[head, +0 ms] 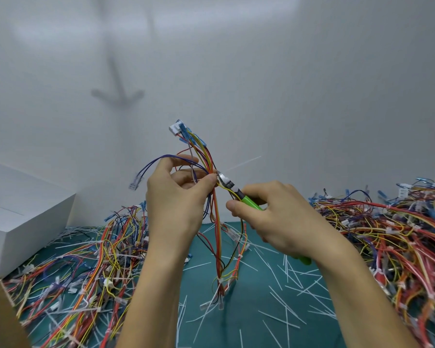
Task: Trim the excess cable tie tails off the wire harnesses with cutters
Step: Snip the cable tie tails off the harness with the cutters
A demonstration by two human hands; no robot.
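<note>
Left hand (176,194) raised, pinching harness (215,197) upright, right hand (269,217) gripping green cutters (239,194) — blades at tie tail (241,163).

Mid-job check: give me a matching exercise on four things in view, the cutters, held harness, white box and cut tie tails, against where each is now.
1 cutters
2 held harness
3 white box
4 cut tie tails

A loose on the teal mat
B gripped by the right hand
C at the far left
D pinched by the left hand

Pairs: 1-B, 2-D, 3-C, 4-A
</note>
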